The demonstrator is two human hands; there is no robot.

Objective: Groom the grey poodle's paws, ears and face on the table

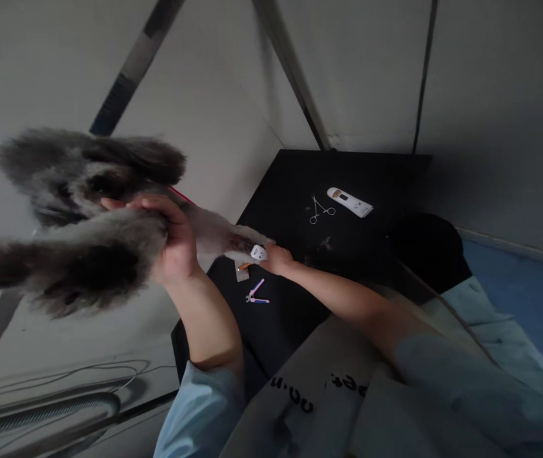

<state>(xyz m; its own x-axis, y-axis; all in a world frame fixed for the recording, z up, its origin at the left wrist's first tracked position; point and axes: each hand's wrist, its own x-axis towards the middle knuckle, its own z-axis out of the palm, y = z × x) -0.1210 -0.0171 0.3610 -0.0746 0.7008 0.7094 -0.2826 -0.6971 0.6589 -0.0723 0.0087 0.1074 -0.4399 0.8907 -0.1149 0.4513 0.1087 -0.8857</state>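
A grey, fluffy dog (61, 162) is at the left, its head beside my left hand. My left hand (178, 248) is closed around a shaggy leg (95, 261) of the dog, near its face. The fingers are partly hidden by fur. My right hand (278, 259) is closed on a small white hair clipper (259, 252), which touches or lies very near the short-coated part (209, 232) of the dog. A thin red strip (180, 194) shows behind my left hand.
On the black table (281, 184) lie scissor-handled forceps (320, 210), a larger white device (350, 202), pink-and-blue nail clippers (257, 292) and a small flat item (241, 272). Tufts of hair (325, 243) are scattered there. A metal post (131, 70) rises behind the dog; a ribbed hose (47, 413) runs lower left.
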